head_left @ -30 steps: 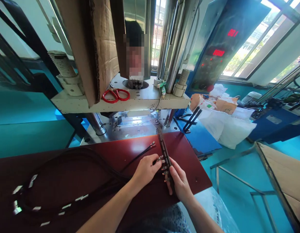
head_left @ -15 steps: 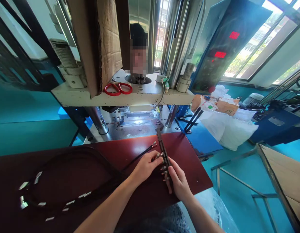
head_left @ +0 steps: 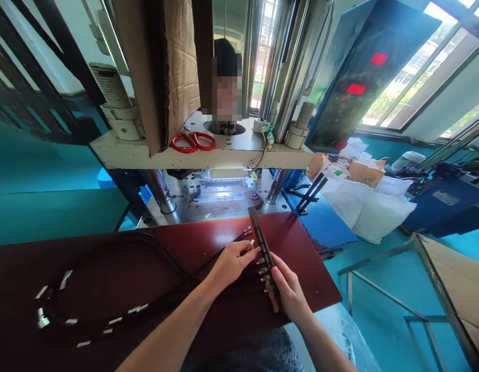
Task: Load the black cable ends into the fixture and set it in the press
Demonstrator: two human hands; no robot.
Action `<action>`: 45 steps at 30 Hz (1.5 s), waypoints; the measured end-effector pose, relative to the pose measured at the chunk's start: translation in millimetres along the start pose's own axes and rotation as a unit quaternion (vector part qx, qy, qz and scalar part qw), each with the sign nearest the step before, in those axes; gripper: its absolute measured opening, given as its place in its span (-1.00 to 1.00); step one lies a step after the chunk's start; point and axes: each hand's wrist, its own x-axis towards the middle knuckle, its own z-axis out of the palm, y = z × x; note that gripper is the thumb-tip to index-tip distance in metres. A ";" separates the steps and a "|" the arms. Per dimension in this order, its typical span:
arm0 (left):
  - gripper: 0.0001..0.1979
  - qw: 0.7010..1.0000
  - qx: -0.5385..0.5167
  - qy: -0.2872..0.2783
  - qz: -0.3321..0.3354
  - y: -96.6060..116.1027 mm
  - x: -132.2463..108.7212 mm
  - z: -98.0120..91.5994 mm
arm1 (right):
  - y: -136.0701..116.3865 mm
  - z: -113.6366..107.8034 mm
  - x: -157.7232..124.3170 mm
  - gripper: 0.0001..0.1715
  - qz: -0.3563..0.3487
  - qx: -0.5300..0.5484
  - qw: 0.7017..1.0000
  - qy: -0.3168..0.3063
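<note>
My right hand [head_left: 289, 289] is wrapped around a dark, narrow metal bar [head_left: 261, 237], which tilts up above the red-brown tabletop. Several small metal connectors [head_left: 264, 270] stick out from the bar's left side. At that side, my left hand [head_left: 233, 263] pinches a small silvery metal piece [head_left: 251, 243] between thumb and fingertips. Its exact kind is too small to tell. Behind the left hand lie black cables [head_left: 241, 235] with metal ends. Their long coil [head_left: 146, 238], tagged with white labels, spreads over the left of the table.
Beyond the red-brown table [head_left: 301, 243] stands a press with a lit metal mould [head_left: 221, 188]. Red-handled scissors [head_left: 193, 141] rest on its plate. A blue board [head_left: 324, 222] and white sacks [head_left: 373, 212] are at right, with a metal-framed cart [head_left: 425, 268] nearer.
The left fingertips have drawn slightly away from the bar, and the silvery piece now shows above them. My right hand keeps its hold on the bar. The whole view has shifted slightly.
</note>
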 end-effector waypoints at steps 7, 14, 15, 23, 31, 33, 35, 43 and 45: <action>-0.71 0.995 -0.070 -0.011 -0.065 -1.4 0.5 -2.9 | -4.2 -0.8 2.4 -0.44 -0.002 -0.080 0.996 -0.045; -0.64 0.999 0.002 0.035 -0.007 1.2 -0.8 -11.4 | -5.2 1.5 2.8 -0.47 0.002 -0.072 0.997 -0.042; -0.63 0.997 0.003 0.073 0.007 3.9 -1.1 -14.4 | -4.6 1.2 2.4 -0.46 0.002 -0.058 0.998 -0.034; -0.68 0.889 -0.452 0.056 -0.047 8.0 1.2 -28.2 | -1.4 -2.2 2.1 -0.42 0.007 -0.022 1.000 -0.007; -0.70 0.990 -0.044 0.134 -0.025 -2.6 2.8 -9.0 | -4.5 -2.5 1.0 -0.40 0.019 -0.022 1.000 -0.013; -0.72 0.986 0.041 0.163 -0.003 -0.7 0.7 -5.2 | -4.8 -2.9 2.0 -0.40 0.024 -0.019 0.999 -0.014; -0.74 0.980 0.091 0.176 0.005 1.2 -1.3 -3.0 | -4.5 -3.3 3.1 -0.40 0.025 -0.017 0.999 -0.017; -0.76 0.982 0.071 0.176 -0.018 3.0 -0.5 -1.9 | -6.2 -3.8 3.0 -0.45 0.019 -0.040 0.998 -0.039; -0.76 0.983 0.056 0.173 -0.023 1.9 1.2 -2.5 | -7.0 -3.1 2.5 -0.44 0.019 -0.043 0.998 -0.042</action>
